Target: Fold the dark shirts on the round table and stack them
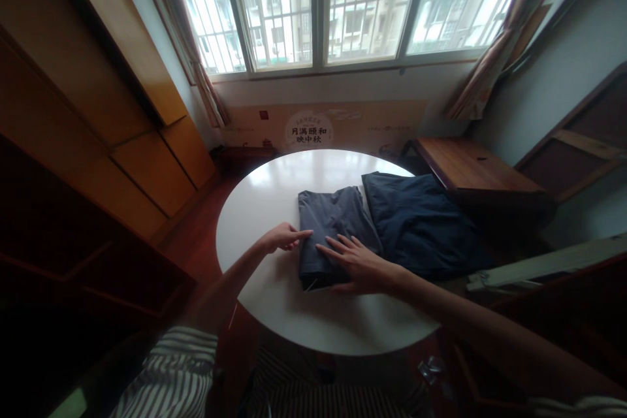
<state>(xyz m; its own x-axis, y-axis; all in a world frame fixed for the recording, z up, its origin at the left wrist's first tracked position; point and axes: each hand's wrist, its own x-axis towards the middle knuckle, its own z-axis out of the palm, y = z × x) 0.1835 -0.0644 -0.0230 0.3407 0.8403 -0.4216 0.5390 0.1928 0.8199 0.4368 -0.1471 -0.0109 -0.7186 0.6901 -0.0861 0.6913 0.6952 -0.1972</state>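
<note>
At the frame's centre, a folded dark-grey cloth (pixel 326 212) lies on a glossy white round table (pixel 259 196), left of a navy-blue cloth (pixel 416 222). The right hand (pixel 365 266) rests spread on the grey cloth, gripping nothing; the left hand (pixel 283 237) touches its left edge, index finger straight, others curled, grip unclear. Barred windows (pixel 281 19) span the top; orange-brown wooden cabinets (pixel 142 173) stand left.

Heads up, the right hand (pixel 360 264) covers a chunk of the grey cloth (pixel 328 209), so that patch is hidden. Left hand (pixel 281 237): curled fingers mostly tucked out of sight. Dark blue cloth (pixel 416 222) melts into shadow around 4 o'clock, no clue where it ends. Right forearm (pixel 470 313) runs out of shot at 4. Shiny thing (pixel 430 369) at 5? Too blurry. Banner (pixel 347 123) small print at 12 is unreadable, and the window (pixel 321 6) above gets chopped off.
</note>
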